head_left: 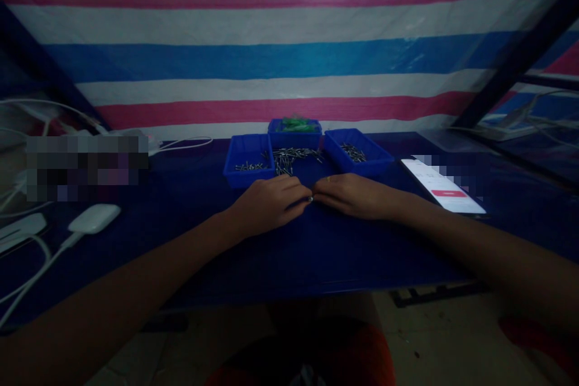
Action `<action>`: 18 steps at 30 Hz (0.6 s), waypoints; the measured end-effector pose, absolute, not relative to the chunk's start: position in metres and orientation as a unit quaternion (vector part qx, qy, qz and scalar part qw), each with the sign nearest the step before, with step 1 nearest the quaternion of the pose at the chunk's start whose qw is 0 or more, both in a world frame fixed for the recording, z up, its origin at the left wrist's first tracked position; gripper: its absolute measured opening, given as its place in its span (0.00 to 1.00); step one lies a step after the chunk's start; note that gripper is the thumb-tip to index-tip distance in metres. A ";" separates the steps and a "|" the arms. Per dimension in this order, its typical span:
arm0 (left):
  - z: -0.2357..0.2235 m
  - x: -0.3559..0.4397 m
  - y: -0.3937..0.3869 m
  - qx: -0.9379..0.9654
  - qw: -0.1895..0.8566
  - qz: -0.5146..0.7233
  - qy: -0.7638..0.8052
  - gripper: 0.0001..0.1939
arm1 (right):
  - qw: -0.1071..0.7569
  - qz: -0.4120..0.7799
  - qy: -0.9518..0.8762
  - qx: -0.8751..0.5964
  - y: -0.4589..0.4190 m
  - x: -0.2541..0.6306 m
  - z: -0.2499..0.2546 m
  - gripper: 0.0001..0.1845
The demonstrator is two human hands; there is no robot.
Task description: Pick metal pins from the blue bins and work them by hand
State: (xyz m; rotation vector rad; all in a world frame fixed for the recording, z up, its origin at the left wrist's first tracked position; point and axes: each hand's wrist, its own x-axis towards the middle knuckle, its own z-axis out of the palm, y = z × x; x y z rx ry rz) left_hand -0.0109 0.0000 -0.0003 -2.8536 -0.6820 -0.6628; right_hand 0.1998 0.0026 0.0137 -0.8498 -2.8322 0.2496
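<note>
My left hand [275, 202] and my right hand [348, 194] meet low over the blue table, fingertips pinched together. Between them shows a tiny shiny metal piece [310, 198], mostly hidden by the fingers; its kind is too small to make out. Just beyond the hands lies a loose pile of thin dark metal pins [296, 155]. A blue bin [233, 157] on the left and another blue bin [380, 154] on the right hold similar small metal pieces. Behind the pile, a third blue bin [271, 126] contains green material [297, 125].
A lit phone [446, 187] lies to the right of my right forearm. On the left are a white charger [94, 218] with white cables [27, 289] and a pixelated area. A striped plastic sheet [289, 63] hangs behind the table [289, 265], whose front edge is near me.
</note>
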 end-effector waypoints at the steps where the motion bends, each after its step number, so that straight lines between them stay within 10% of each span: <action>1: -0.001 -0.011 0.000 -0.949 0.065 -0.218 -0.220 0.10 | 0.088 0.083 -0.952 -0.283 0.003 0.200 0.013 0.12; 18: 0.001 -0.009 -0.003 -0.944 0.065 -0.198 -0.255 0.06 | 0.077 0.062 -0.960 -0.263 0.002 0.200 0.015 0.14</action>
